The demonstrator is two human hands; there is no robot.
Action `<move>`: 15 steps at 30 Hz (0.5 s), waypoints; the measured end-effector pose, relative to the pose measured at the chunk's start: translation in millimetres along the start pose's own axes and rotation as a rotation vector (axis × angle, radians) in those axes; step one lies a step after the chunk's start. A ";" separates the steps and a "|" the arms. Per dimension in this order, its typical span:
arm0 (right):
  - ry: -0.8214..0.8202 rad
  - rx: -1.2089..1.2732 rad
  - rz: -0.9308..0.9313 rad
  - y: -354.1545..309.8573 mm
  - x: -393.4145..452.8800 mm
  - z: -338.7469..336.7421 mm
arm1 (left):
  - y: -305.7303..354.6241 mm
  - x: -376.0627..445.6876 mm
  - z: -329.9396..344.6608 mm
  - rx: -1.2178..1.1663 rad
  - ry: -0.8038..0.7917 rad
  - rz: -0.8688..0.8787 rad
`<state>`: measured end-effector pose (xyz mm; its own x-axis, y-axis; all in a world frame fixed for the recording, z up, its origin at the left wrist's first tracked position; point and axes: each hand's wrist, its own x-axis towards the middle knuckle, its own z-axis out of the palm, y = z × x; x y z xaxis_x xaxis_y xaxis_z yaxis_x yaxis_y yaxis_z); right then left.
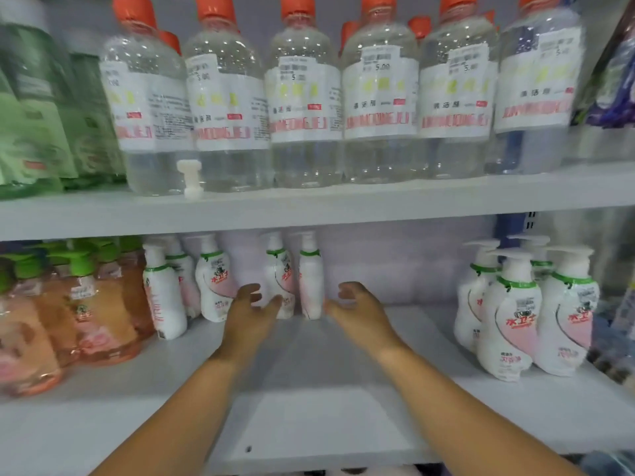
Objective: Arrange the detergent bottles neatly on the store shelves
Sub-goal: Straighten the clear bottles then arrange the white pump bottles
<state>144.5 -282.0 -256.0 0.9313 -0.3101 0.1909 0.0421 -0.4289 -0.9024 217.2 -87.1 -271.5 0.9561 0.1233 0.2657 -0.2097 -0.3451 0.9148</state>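
L hand (248, 312) & R hand (357, 309), fingers spread, empty, near two pump bottles (311, 283).

View: one head-worn wide-angle camera.
Facing: forward and slightly down at the white lower shelf board (309, 407).
Nearness: close; forearms enter from the bottom edge.
Shared: no second view.
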 end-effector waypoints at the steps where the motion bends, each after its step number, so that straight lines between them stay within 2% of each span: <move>1: -0.008 -0.014 0.009 -5.6 9.0 12.5 | -2.2 7.5 0.2 0.006 -0.026 -0.002; 8: 0.074 -0.015 0.034 -31.4 44.2 56.5 | -8.1 42.8 11.8 0.086 -0.191 0.074; 12: 0.097 -0.032 0.027 -29.3 29.7 45.1 | -6.9 51.4 7.5 0.072 -0.223 0.066; 15: 0.076 0.060 -0.022 -17.8 1.9 13.7 | -4.7 48.5 5.2 -0.004 -0.339 0.073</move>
<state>150.5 -263.3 -244.9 0.9000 -0.3652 0.2379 0.0864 -0.3856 -0.9186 265.6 -84.4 -264.5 0.9520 -0.2178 0.2151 -0.2803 -0.3378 0.8985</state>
